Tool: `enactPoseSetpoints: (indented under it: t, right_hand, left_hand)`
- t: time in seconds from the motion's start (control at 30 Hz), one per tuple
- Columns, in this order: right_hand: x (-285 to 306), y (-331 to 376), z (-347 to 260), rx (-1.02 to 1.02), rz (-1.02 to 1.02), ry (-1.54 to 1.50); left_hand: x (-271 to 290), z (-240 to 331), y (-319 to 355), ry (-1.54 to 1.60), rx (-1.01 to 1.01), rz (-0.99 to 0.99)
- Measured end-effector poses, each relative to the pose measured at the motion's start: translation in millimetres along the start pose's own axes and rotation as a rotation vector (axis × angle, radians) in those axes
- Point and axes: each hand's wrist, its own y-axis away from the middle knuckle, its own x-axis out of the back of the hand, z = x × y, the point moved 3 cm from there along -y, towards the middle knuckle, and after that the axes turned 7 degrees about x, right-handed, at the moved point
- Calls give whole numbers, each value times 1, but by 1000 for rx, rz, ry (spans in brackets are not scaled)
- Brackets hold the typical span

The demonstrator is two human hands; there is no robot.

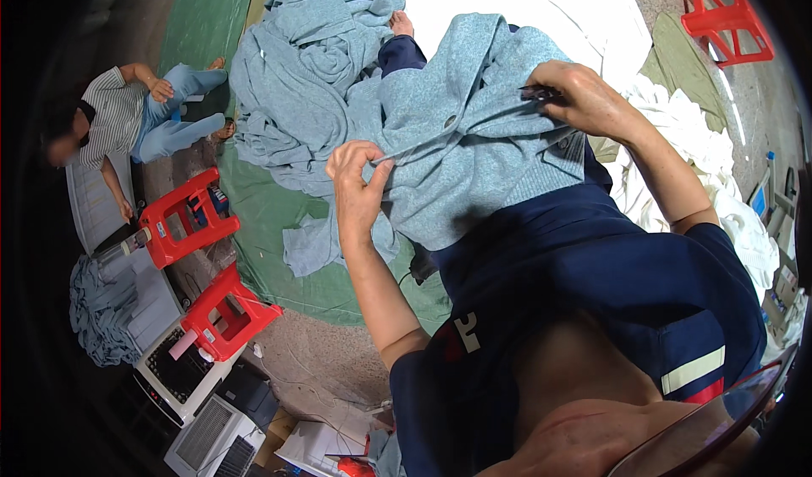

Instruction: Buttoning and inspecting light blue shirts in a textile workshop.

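A light blue-grey knitted cardigan [474, 139] with dark buttons lies across my lap. My left hand [357, 177] pinches the cardigan's edge between thumb and fingers at its left side. At the upper right, my right hand [584, 101] is closed around small dark thread snips [540, 94], whose shape is partly hidden by the fingers. That hand also rests against the cardigan's cloth. Between my hands the buttoned edge runs stretched, with one button [450, 122] showing near the middle.
A large heap of similar knits [296, 79] lies to the left on a green sheet [262, 223]. White cloth [677, 139] is piled at right. Red stools [188, 219] stand at left, another red stool [727, 20] far right. A seated person [127, 113] is at far left.
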Motion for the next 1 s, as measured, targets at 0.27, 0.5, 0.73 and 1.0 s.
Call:
enactPoseSetpoints:
  t: [0.27, 0.5, 0.73, 1.0]
  right_hand:
    - [19, 2, -93, 934, 408, -114]
    - [-3, -10, -84, 964, 392, -156]
    - [-18, -6, -91, 1044, 11, 67]
    - [-15, -1, -78, 943, 428, 20]
  left_hand:
    - [10, 107, -14, 1187, 524, -305]
    - [-1, 114, -9, 1174, 344, -208]
    - [-8, 111, -13, 1028, 369, -198]
    - [-17, 108, -8, 877, 362, -256]
